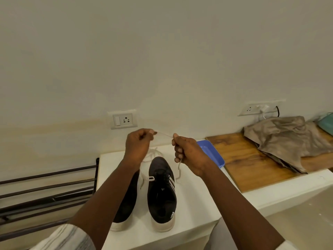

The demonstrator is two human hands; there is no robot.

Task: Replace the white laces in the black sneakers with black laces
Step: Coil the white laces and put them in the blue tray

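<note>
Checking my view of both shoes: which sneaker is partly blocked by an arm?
The left sneaker: the left forearm crosses over it. The right sneaker, with white side stripes, shows whole.

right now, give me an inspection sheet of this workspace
surface: white table, no spills seen
job's things: left sneaker and right sneaker side by side; white lace stretched between the hands, one end dangling
clutter: blue tray, wooden board, brown cloth on the board
grippers: left hand and right hand each pinch the white lace
cables: black cable at the right wall socket
surroundings: middle wall socket, metal rack at left
</note>
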